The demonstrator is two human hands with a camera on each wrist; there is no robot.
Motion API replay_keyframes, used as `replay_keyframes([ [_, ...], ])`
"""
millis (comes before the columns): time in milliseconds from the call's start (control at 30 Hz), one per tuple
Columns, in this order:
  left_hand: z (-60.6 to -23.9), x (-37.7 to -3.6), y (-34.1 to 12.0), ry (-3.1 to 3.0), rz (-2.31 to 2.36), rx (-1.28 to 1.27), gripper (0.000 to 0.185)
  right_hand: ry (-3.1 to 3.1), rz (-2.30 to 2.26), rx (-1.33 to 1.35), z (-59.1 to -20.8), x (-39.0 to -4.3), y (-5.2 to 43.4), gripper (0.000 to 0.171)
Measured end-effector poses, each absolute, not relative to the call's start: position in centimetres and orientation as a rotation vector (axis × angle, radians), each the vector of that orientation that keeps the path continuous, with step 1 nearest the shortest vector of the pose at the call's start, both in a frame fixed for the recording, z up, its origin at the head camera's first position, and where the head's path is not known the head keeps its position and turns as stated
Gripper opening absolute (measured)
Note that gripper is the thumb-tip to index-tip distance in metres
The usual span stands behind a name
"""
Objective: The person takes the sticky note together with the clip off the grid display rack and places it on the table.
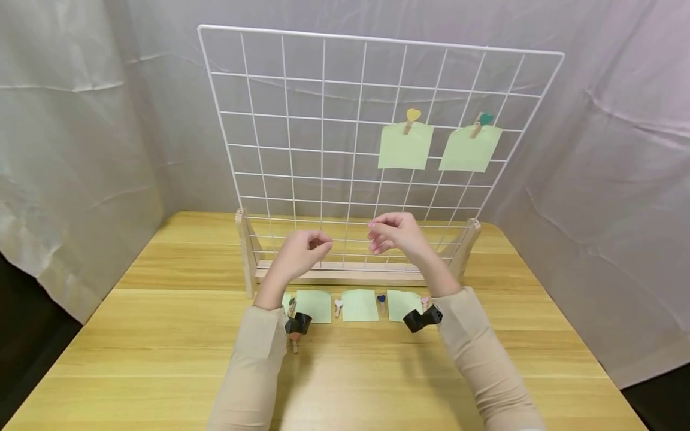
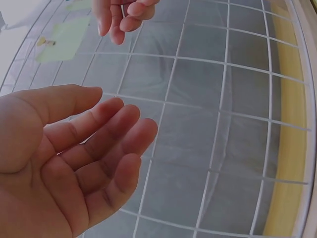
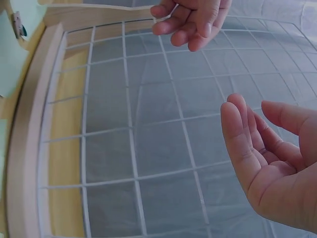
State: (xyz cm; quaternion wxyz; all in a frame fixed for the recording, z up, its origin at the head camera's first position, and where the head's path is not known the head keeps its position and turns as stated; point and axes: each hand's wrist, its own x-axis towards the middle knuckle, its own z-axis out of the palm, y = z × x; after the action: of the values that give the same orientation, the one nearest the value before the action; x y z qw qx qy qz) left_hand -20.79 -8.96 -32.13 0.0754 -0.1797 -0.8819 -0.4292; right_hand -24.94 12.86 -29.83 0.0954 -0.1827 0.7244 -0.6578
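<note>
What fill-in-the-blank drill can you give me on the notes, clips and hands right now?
1. The white wire grid has ____ green notes clipped to it.
2. The note under the yellow heart clip hangs to the ____ of the note under the teal heart clip.
3. The left hand and the right hand hold ____.
4. On the wooden table, in front of the grid's stand, ____ loose green notes lie in a row.

Missing words: two; left; nothing; three

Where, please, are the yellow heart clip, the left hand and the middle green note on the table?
yellow heart clip (image 1: 412, 115), head view, its heart
left hand (image 1: 299, 254), head view, its back
middle green note (image 1: 360, 305), head view, its centre
</note>
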Motion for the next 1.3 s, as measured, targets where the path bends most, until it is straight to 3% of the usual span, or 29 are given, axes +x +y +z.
replay_keyframes([
  [533, -30.0, -21.9, -7.7, -2.574, -1.266, -0.566, 0.015, 2.188, -2.052, -0.607, -25.5, -25.6, 14.8, 0.006],
  [1167, -26.6, -23.5, -5.1, -2.368, -1.357, -0.549, 0.014, 2.223, -2.162, -0.657, -20.8, -25.9, 15.6, 0.006],
  [1300, -26.0, -23.8, -4.6, -2.324, -1.377, -0.548, 0.014, 2.225, -2.192, -0.673, -20.1, -26.2, 15.9, 0.014],
])
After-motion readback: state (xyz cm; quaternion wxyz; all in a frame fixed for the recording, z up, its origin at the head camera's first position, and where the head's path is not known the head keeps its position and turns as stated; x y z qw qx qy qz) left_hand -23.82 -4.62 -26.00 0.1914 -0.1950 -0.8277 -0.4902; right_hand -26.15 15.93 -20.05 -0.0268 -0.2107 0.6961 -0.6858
